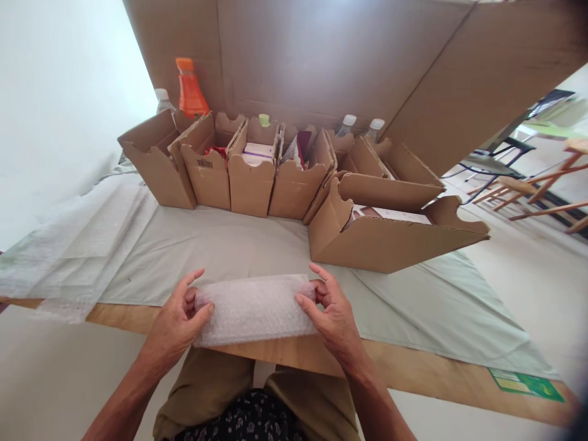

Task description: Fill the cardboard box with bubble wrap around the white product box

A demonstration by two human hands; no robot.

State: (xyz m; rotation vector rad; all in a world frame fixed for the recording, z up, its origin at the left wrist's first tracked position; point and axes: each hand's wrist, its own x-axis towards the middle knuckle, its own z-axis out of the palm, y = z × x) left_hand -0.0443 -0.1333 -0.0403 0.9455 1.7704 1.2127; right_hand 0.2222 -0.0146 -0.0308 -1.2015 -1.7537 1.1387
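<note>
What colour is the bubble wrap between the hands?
The bubble wrap looks whitish and translucent, in the head view.

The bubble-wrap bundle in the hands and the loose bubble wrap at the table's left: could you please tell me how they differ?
The bundle is compact and roughly rectangular; the loose wrap spreads over a larger area. The bundle is held at its ends by the left hand and right hand; the loose wrap lies on the cloth, overhanging the table edge. Both look like pale bubble wrap.
</note>
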